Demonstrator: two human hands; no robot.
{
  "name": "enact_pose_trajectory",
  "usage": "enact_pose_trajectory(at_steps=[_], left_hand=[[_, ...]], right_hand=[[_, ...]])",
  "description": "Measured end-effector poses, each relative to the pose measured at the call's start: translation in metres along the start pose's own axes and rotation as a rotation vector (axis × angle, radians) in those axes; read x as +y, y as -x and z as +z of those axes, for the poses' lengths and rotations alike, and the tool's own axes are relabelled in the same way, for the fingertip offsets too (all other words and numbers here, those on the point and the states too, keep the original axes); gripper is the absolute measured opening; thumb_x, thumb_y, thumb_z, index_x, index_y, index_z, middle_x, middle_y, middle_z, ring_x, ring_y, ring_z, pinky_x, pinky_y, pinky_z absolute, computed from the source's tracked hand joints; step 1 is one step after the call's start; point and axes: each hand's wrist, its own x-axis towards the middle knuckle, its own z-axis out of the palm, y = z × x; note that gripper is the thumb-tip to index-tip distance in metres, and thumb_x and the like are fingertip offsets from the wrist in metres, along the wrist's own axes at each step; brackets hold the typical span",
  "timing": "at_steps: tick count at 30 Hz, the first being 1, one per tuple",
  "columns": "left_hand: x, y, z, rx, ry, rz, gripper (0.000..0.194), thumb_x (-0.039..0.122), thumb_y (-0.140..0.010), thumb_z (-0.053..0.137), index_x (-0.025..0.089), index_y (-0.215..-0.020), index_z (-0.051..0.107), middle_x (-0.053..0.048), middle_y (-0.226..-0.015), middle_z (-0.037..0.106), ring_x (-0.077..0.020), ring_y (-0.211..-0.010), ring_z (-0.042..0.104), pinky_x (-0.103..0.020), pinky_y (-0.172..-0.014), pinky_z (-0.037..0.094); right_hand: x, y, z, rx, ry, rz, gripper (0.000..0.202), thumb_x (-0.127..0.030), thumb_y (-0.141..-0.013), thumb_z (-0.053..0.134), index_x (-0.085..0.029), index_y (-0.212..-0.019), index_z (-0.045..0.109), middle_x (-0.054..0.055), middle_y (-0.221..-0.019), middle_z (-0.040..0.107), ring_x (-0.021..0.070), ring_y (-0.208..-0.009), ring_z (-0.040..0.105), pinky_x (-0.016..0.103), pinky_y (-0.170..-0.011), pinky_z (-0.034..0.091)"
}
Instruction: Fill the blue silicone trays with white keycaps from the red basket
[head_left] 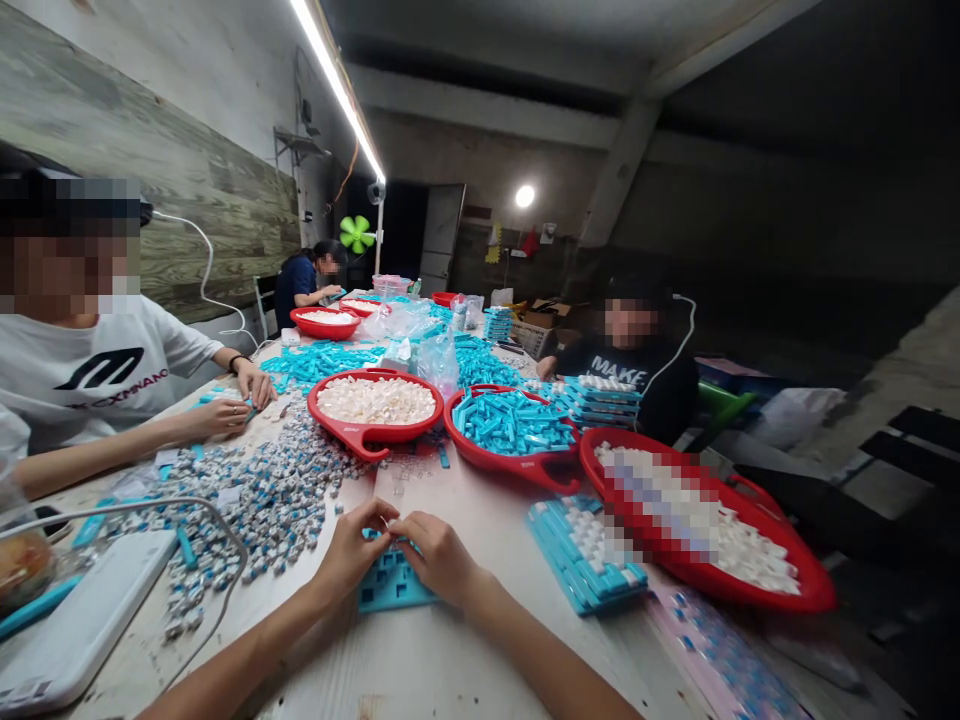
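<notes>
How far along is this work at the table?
Done: a stack of filled blue trays lies right of the hands. In hand: the left hand and right hand meet over a blue tray, pinching something too small to make out. Left: a big heap of loose small pieces and red bowls full of white and blue parts.

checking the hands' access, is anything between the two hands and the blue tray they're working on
Nothing visible does: the left hand and right hand already rest on the blue tray, fingertips meeting above it. The pile of small parts lies off to the left.
</notes>
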Motion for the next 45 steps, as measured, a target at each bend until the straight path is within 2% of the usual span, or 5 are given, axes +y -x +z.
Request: enact_pose_trajectory(at_steps=[11,24,29,32,45], left_hand=[[0.008,0.001,0.002,0.019,-0.153,0.066,0.015,0.013,-0.068,0.052,0.018,-0.078,0.061,0.001,-0.072,0.059,-0.0143,-0.065,0.055,-0.022,-0.060,0.042],[0.003,0.004,-0.001,-0.086,-0.165,0.174,0.013,0.012,-0.077,0.049,0.020,-0.082,0.059,-0.001,-0.079,0.058,-0.0128,-0.065,0.053,-0.021,-0.059,0.042],[-0.001,0.006,0.001,-0.084,-0.166,0.181,0.030,0.006,-0.072,0.049,0.020,-0.098,0.058,0.000,-0.080,0.056,-0.0133,-0.068,0.054,-0.022,-0.061,0.043],[-0.001,0.006,0.003,-0.088,-0.171,0.166,0.033,0.003,-0.067,0.047,0.020,-0.094,0.058,0.001,-0.079,0.054,-0.0124,-0.066,0.053,-0.021,-0.060,0.042],[0.007,0.006,-0.002,-0.144,-0.154,0.163,0.018,0.013,-0.081,0.048,0.019,-0.092,0.060,-0.002,-0.084,0.057,-0.0152,-0.071,0.054,-0.024,-0.065,0.042]], right_hand=[[0.003,0.005,0.009,0.050,-0.080,-0.014,0.024,-0.013,-0.086,0.048,-0.020,-0.108,0.055,0.007,-0.096,0.065,0.0204,-0.090,0.061,0.033,-0.079,0.048],[-0.001,0.006,0.008,0.072,-0.016,-0.016,0.019,-0.015,-0.088,0.045,-0.020,-0.102,0.057,0.006,-0.088,0.064,0.0193,-0.082,0.060,0.030,-0.073,0.047],[-0.001,0.007,0.009,0.083,-0.065,-0.025,0.017,-0.014,-0.087,0.046,-0.020,-0.100,0.055,0.006,-0.089,0.064,0.0190,-0.084,0.059,0.030,-0.074,0.047],[0.001,0.008,0.012,0.064,-0.084,-0.024,0.017,-0.013,-0.086,0.046,-0.020,-0.098,0.055,0.005,-0.088,0.063,0.0187,-0.082,0.059,0.030,-0.074,0.047],[0.003,0.010,0.016,0.068,-0.135,0.021,0.028,-0.012,-0.085,0.048,-0.022,-0.110,0.053,0.006,-0.097,0.065,0.0190,-0.090,0.061,0.031,-0.081,0.047]])
